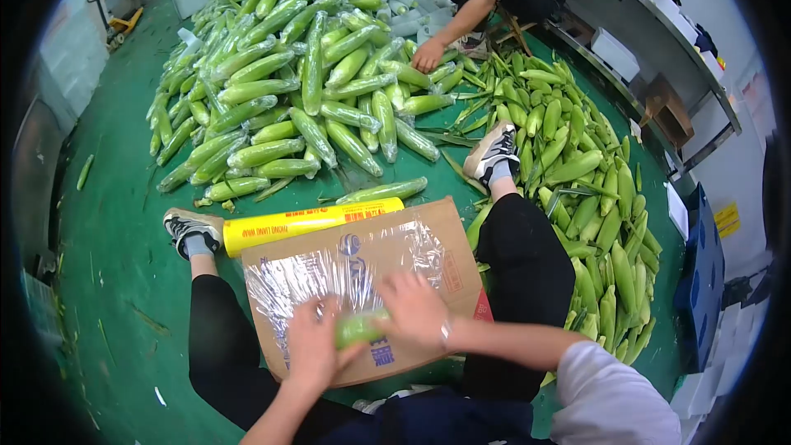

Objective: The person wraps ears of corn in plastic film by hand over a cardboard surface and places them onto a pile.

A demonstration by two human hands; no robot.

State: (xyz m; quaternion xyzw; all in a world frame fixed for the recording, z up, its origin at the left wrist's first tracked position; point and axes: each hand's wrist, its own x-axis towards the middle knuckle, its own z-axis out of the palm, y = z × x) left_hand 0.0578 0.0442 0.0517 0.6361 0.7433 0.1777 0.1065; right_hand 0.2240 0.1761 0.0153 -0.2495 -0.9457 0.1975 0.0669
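Note:
A green ear of corn (358, 329) lies across the cardboard box (445, 235), between my two hands. My left hand (315, 344) is curled at its left end. On its right end rests my right hand (416, 311), blurred, with the fingers over the corn. Clear film wrinkles over the box top under and around both hands. Behind the box lies a yellow roll of wrap (309, 224) with red print.
Wrapped corn (272, 86) is heaped ahead, unwrapped corn (606, 222) at the right. A co-worker's hand (428, 55) touches the wrapped heap. My feet flank the box. A metal table (659, 16) and blue crate (700, 280) stand at the right.

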